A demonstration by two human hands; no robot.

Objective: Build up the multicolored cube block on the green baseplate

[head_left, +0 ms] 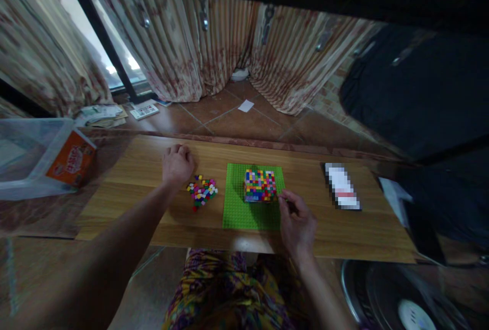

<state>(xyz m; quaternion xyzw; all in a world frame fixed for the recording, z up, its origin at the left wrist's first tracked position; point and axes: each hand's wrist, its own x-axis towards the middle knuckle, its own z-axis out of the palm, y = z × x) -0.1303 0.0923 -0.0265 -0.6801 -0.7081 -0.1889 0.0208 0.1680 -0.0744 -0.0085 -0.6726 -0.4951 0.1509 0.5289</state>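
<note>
A green studded baseplate (237,213) lies on the wooden table. On it stands a rectangular block of small multicoloured building bricks (260,185). My right hand (298,220) is at the block's right side, thumb and index finger pinched together close to its edge. Anything between those fingertips is too small to make out. Left of the baseplate is a loose pile of small coloured bricks (202,191). Just beyond that pile my left hand (178,164) rests on the table, its fingers curled in, with no object showing in it.
A phone-like object with a pixelated surface (343,186) lies on the table's right part. To the left stands a clear plastic bin (34,162) with an orange label. Papers (103,114) lie on the floor near the curtains. A round metal-rimmed object (382,294) is at lower right.
</note>
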